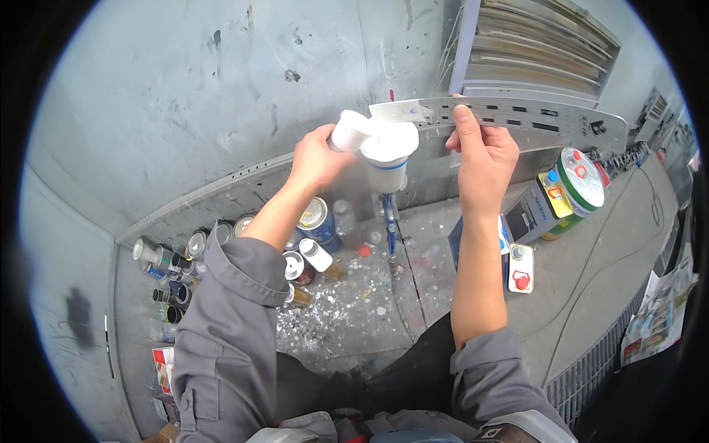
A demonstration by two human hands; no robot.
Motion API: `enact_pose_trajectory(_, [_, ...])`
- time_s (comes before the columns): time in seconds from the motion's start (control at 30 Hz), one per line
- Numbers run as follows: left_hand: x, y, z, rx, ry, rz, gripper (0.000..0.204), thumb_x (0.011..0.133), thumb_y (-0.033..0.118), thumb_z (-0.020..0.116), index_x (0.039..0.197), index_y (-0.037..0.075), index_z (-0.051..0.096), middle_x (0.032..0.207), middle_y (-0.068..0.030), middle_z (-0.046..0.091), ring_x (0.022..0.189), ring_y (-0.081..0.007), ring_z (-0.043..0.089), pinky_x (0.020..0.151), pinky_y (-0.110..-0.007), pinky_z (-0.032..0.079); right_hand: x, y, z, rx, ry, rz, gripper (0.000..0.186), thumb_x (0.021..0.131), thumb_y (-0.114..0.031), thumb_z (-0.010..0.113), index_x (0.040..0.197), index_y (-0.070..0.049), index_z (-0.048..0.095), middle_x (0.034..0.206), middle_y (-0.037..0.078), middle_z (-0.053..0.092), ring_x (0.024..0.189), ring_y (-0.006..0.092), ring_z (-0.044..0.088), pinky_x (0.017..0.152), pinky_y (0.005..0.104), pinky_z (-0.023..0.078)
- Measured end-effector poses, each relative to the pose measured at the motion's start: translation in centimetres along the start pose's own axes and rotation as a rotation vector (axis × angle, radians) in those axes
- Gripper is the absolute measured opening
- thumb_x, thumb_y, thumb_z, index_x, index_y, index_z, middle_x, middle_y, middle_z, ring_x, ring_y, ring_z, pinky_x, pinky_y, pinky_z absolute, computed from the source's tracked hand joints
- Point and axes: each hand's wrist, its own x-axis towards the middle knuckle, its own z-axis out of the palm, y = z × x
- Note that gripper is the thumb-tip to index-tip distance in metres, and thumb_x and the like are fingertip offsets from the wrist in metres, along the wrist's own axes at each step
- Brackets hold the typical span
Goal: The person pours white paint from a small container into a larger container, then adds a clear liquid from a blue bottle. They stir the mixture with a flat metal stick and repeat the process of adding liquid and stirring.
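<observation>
The left hand (319, 159) is closed round a white cup (350, 131), tipped so that its mouth leans to the rim of a white funnel-like top (391, 140). The right hand (484, 159) pinches a long slotted metal strip (543, 114), thumb on its near face, its white-coated end at the far edge of that top. The top sits on a translucent pot (387, 177) with a blue band, which stands upright above a blue spray gun (388, 210); neither hand grips the gun.

The step in hand looks like emptying the cup into the top, though the stream itself is too washed out to tell. The next move seems to call for a steady tilt until the cup drains, with the strip kept clear of the rim.

Farther out, a blue-sided can (317, 221) and other tins stand to the left on a paint-spattered grey surface (317, 325). To the right are a green-and-white drum (582, 177), a dark tin (529, 214) and a white red-capped container (521, 269)
</observation>
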Motion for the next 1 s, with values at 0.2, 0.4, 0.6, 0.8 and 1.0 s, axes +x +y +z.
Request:
enact_pose_trajectory(0.2, [0.7, 0.4, 0.0, 0.140, 0.020, 0.025, 0.064, 0.075, 0.017, 0.085, 0.136, 0.003, 0.073, 0.126, -0.0201, 0.079, 0.120, -0.0358, 0.075, 0.105, -0.044, 0.057, 0.3, 0.6, -0.6, -0.051, 0.033, 0.048, 0.029, 0.103, -0.027, 0.083, 0.091, -0.001, 0.077, 0.075, 0.000, 0.069, 0.069, 0.0063, 0.057, 0.064, 0.0252, 0.043])
enact_pose_trajectory(0.4, [1.1, 1.0, -0.6, 0.257, 0.016, 0.070, 0.053, 0.076, 0.016, 0.084, 0.127, 0.006, 0.076, 0.125, -0.0206, 0.078, 0.120, -0.0405, 0.073, 0.103, -0.049, 0.057, 0.6, 1.5, -1.1, -0.096, 0.021, 0.060, 0.028, 0.103, -0.028, 0.083, 0.092, -0.002, 0.078, 0.075, -0.001, 0.068, 0.069, 0.0056, 0.055, 0.064, 0.0250, 0.041])
enact_pose_trajectory(0.6, [1.3, 1.6, -0.6, 0.387, 0.045, 0.085, 0.045, 0.081, 0.013, 0.082, 0.125, 0.008, 0.074, 0.130, -0.0175, 0.073, 0.125, -0.0402, 0.068, 0.102, -0.051, 0.056, 0.8, 2.9, -1.4, -0.117, 0.003, 0.066, 0.026, 0.101, -0.023, 0.082, 0.098, 0.002, 0.079, 0.077, 0.003, 0.072, 0.067, 0.0079, 0.061, 0.063, 0.0277, 0.049])
enact_pose_trajectory(0.8, [1.3, 2.7, -0.5, 0.500, 0.023, 0.102, 0.040, 0.085, 0.008, 0.076, 0.125, 0.010, 0.071, 0.131, -0.0155, 0.070, 0.126, -0.0391, 0.067, 0.101, -0.051, 0.057, 0.9, 3.0, -1.4, -0.133, -0.005, 0.094, 0.025, 0.102, -0.026, 0.082, 0.102, -0.001, 0.081, 0.077, 0.000, 0.070, 0.068, 0.0067, 0.059, 0.063, 0.0269, 0.046])
enact_pose_trajectory(1.0, [1.3, 3.0, -0.4, 0.613, 0.082, 0.194, 0.040, 0.087, 0.004, 0.073, 0.127, 0.009, 0.070, 0.131, -0.0150, 0.070, 0.124, -0.0392, 0.068, 0.100, -0.052, 0.057, 0.8, 2.9, -1.4, -0.122, -0.012, 0.103, 0.027, 0.103, -0.029, 0.082, 0.102, -0.002, 0.082, 0.076, -0.001, 0.068, 0.068, 0.0066, 0.059, 0.063, 0.0265, 0.045])
